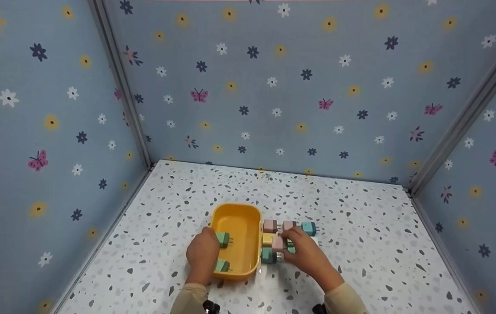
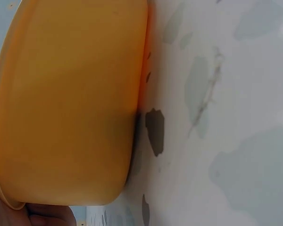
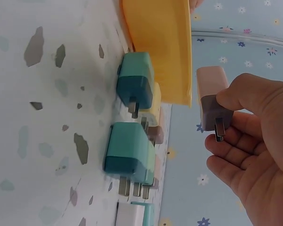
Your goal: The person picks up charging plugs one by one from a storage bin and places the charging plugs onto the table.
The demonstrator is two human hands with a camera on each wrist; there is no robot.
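My left hand (image 1: 203, 253) grips the left rim of a yellow plastic tub (image 1: 243, 231); in the left wrist view, its fingers (image 2: 52, 214) show under the lip. Inside the tub lie two green charger plugs, one upper (image 1: 222, 239) and one lower (image 1: 221, 265), prongs pointing right. Between thumb and fingers, my right hand (image 1: 307, 255) pinches a pink-and-mauve charger plug (image 3: 212, 80), raised above the table with its metal prongs bare. Just below it, beside the tub's right wall, stand a teal charger plug (image 3: 136, 77) and a yellow one (image 1: 267, 239).
More charger plugs sit in rows right of the tub: two pink ones, left (image 1: 270, 225) and right (image 1: 289, 226), a blue one (image 1: 308, 228) and a white one (image 3: 129, 214). The speckled table (image 1: 361, 218) is enclosed by flowered walls (image 1: 265, 96) at the back and sides.
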